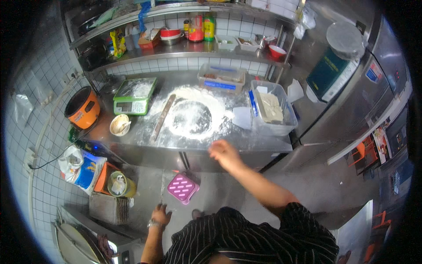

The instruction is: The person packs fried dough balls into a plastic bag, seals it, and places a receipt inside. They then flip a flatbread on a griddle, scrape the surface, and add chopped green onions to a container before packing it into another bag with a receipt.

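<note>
My right hand (226, 154) is raised at the front edge of the steel worktable (108, 133), fingers loosely curled, with nothing seen in it. Lower, at my left side, my left hand (161, 216) hangs over the floor, empty and fingers slightly apart. A ring of white flour (214, 122) covers the middle of the tabletop. Along its left side lies a wooden rolling pin (163, 117). To the right rests a pale dough scraper (242, 117), beside a clear plastic bin (288, 117) holding a slab of dough (271, 107).
On the table's left are a green digital scale (132, 95), a bowl with a spoon (119, 125) and an orange cooker (83, 107). A lidded plastic box (222, 77) stands at the back. A purple step stool (183, 188) and a yellowish bucket (130, 188) occupy the floor.
</note>
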Demonstrator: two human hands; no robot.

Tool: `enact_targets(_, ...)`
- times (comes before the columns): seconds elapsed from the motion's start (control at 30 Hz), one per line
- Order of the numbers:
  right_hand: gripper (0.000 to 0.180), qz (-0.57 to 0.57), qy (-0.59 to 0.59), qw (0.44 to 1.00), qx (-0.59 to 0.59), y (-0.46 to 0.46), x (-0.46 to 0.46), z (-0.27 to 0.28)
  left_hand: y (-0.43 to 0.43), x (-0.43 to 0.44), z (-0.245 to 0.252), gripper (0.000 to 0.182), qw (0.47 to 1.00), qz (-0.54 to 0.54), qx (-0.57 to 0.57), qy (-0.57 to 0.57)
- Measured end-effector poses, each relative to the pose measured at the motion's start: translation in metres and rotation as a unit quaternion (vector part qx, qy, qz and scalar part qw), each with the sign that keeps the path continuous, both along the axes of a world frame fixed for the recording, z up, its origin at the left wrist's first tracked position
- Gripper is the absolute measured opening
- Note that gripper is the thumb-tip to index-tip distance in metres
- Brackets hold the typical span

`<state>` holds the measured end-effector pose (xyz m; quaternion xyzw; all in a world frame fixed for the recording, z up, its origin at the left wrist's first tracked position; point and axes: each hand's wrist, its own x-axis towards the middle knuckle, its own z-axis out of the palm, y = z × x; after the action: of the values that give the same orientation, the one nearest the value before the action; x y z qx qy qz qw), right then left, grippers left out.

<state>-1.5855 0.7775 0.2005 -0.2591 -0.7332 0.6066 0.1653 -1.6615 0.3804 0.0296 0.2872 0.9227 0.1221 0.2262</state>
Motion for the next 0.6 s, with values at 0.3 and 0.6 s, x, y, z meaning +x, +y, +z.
enact_targets(0.3, 0.056, -0.157, -0.079, 0.917, 0.357, 0.325, -0.211, 0.096, -0.081, 0.043, -0.135, 0.048, 0.963, 0.075, -0.140, -0.216)
enact_targets(0.6, 0.036, -0.215, -0.170, 0.791, 0.547, 0.544, -0.369, 0.114, 0.052, 0.115, -0.056, 0.044, 0.876, 0.408, -0.083, -0.245)
